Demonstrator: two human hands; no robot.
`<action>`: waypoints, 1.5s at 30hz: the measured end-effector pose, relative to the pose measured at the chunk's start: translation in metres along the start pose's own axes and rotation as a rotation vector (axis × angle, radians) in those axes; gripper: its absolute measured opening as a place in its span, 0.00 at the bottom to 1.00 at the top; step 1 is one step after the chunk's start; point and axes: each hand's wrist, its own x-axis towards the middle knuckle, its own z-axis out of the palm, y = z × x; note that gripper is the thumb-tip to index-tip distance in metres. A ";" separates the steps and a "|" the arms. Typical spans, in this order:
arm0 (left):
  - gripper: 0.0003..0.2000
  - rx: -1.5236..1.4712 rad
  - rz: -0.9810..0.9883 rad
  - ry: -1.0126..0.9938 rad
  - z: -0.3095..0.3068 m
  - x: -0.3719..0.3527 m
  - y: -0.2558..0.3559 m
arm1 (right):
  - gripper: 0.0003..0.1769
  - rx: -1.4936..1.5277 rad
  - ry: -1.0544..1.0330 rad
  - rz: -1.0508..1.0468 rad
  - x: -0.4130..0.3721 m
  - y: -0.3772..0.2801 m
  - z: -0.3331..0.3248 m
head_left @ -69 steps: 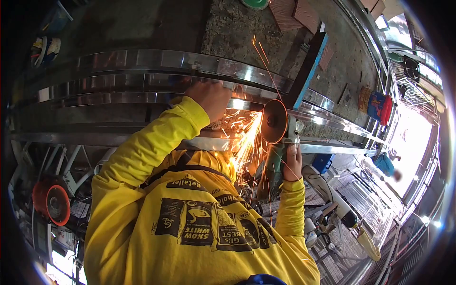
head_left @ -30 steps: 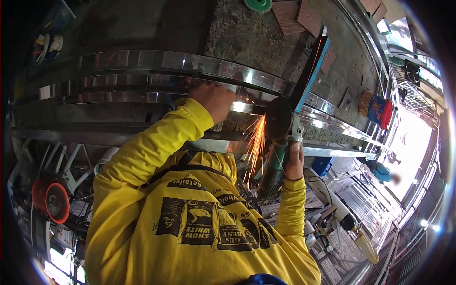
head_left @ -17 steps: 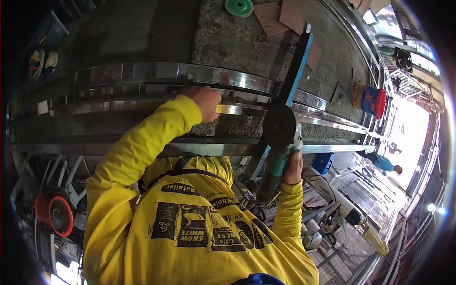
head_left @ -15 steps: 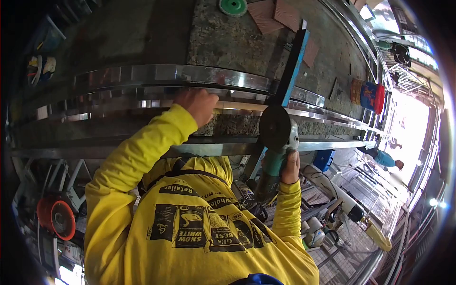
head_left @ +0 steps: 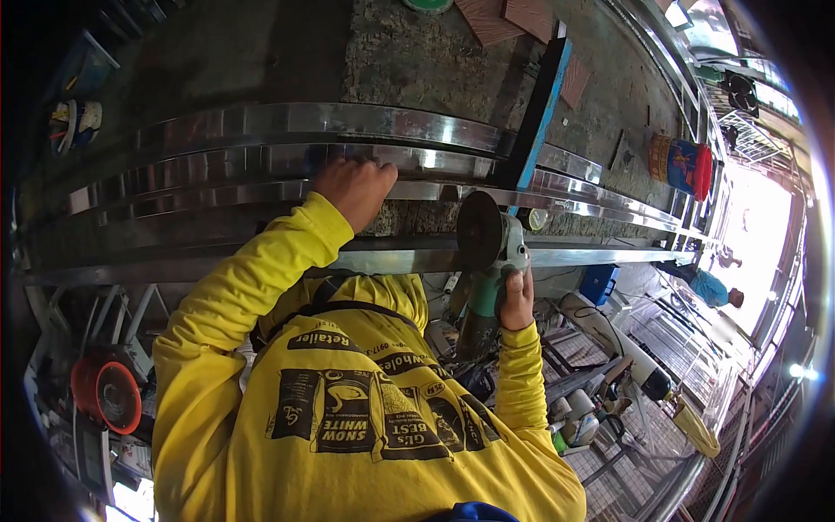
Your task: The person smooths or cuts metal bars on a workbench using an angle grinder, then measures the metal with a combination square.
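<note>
My right hand (head_left: pixel 517 300) is wrapped round an angle grinder (head_left: pixel 481 300) with a green body, held upright in front of my waist. Its dark round disc (head_left: pixel 481 231) faces me and overlaps the near metal tubes in this view. My left hand (head_left: pixel 355 191) is closed over a shiny metal tube (head_left: pixel 444 163), fingers curled over its far side. A second shiny tube (head_left: pixel 417 191) runs along the near side of it, and another tube (head_left: pixel 383 117) lies farther back. Across these tubes, just beyond the grinder, lies a dark bar with a blue side (head_left: pixel 544 113).
A worn worktable (head_left: pixel 417 74) carries brown tile pieces (head_left: pixel 487 19), a green disc (head_left: pixel 428 4) and a printed bucket with a red rim (head_left: pixel 681 165). A metal rail (head_left: pixel 391 260) runs along its near edge. A person in blue (head_left: pixel 709 289) is far right; an orange-red fan (head_left: pixel 109 391) stands lower left.
The grinder has shifted slightly left. The tubes by my left hand, blurred before, now look sharp. My left hand stays closed, its knuckles turned more forward.
</note>
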 end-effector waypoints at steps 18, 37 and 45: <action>0.14 0.030 -0.008 -0.013 -0.003 0.000 0.002 | 0.48 -0.026 -0.021 -0.014 0.003 -0.008 0.008; 0.08 0.029 0.000 0.037 -0.001 -0.002 0.003 | 0.47 -0.115 -0.002 -0.088 0.010 -0.019 0.019; 0.05 0.011 -0.007 -0.022 -0.004 0.000 0.003 | 0.43 0.000 -0.010 0.006 0.007 -0.023 0.019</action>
